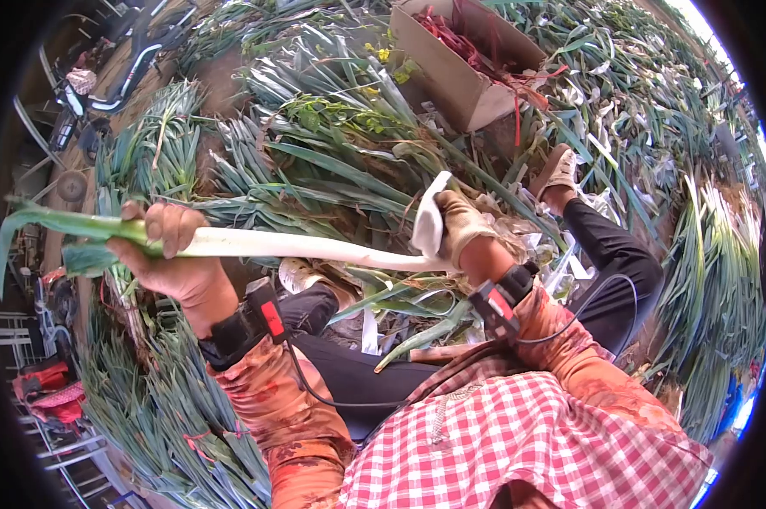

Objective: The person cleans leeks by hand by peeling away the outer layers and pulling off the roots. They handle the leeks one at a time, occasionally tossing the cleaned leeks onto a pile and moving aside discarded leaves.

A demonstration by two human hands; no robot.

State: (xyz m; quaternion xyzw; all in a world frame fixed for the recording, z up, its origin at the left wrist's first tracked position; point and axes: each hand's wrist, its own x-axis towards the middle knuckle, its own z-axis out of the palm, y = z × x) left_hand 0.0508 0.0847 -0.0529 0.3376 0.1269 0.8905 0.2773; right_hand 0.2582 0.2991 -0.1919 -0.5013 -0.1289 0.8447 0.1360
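A long leek (289, 244) with a white shaft lies across the view, its green leaves pointing left. My bare left hand (166, 246) is closed round the leek where white turns to green. At the other end, my right hand (468, 227), in a pale glove, has its fingers curled by the white end. A whitish strip (429, 216) sticks up from between the gloved fingers and the shaft; whether it is a peeled layer is unclear.
Leeks (332, 178) are heaped in front. A cardboard box (476, 64) with red ties stands at the top. Bundles stand at right (709, 280) and lower left (171, 407). A bicycle (128, 81) is at upper left. My legs (612, 254) stretch forward.
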